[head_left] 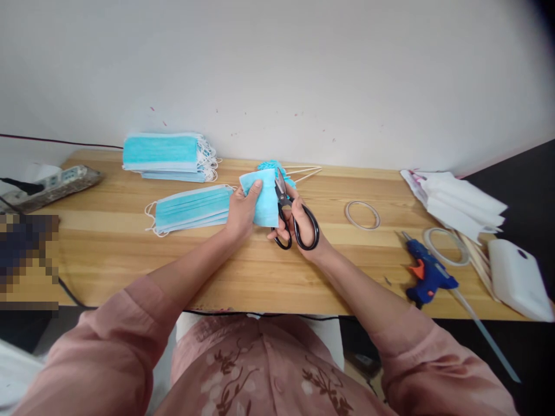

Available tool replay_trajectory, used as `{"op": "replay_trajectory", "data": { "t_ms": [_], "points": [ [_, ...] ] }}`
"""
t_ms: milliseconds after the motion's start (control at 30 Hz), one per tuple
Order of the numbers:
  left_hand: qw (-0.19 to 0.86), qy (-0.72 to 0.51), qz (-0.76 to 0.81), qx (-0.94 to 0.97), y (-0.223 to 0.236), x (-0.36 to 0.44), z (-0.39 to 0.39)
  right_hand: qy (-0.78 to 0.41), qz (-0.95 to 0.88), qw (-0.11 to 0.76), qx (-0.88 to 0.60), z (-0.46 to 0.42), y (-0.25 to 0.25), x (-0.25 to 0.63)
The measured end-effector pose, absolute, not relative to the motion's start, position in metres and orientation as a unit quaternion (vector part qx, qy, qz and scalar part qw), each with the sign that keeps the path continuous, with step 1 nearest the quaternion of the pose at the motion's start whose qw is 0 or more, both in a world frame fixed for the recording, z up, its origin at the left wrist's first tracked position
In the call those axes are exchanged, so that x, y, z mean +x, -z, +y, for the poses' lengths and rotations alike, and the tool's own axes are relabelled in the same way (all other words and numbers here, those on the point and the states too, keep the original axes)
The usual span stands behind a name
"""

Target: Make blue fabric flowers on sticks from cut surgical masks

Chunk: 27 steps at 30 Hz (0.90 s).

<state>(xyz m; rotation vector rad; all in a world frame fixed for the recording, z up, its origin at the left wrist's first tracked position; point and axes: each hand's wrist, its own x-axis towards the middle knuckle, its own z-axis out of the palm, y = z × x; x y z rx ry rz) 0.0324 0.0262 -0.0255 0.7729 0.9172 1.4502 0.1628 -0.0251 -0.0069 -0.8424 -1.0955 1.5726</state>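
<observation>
My left hand (pixel 243 209) pinches a light blue piece of mask fabric (pixel 266 199) between thumb and fingers, held upright over the table. In my right hand (pixel 306 222) is a pair of scissors (pixel 284 199) with black handles, its blades pointing up along the fabric's right edge. Whether the blades touch the fabric, I cannot tell. Just left of my left hand lie several blue face masks (pixel 191 209) with white ear loops. Behind the scissors, blue ruffled pieces on thin wooden sticks (pixel 303 170) rest on the table, partly hidden.
A stack of folded masks (pixel 160 151) lies at the back left, near a power strip (pixel 65 185). To the right are a tape roll (pixel 362 215), a second roll (pixel 446 247), a blue glue gun (pixel 429 271), white sheets (pixel 455 196) and a white box (pixel 518 277).
</observation>
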Motion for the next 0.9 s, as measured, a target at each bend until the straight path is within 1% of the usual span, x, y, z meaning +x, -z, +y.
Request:
{"op": "replay_trajectory", "data": {
  "t_ms": [200, 367, 533, 900],
  "points": [
    [0.584, -0.622, 0.394, 0.342, 0.024, 0.032, 0.025, -0.651, -0.451, 0.501, -0.348, -0.025, 0.006, 0.163],
    [0.592, -0.590, 0.408, 0.367, 0.023, 0.032, 0.022, -0.655, -0.446, 0.497, -0.354, -0.025, 0.008, 0.163],
    [0.596, -0.581, 0.408, 0.374, 0.026, 0.033, 0.020, -0.648, -0.443, 0.517, -0.342, -0.024, 0.008, 0.164],
    [0.650, -0.552, 0.365, 0.374, 0.017, 0.037, 0.011, -0.625, -0.442, 0.546, -0.340, -0.024, 0.013, 0.162]
  ]
}}
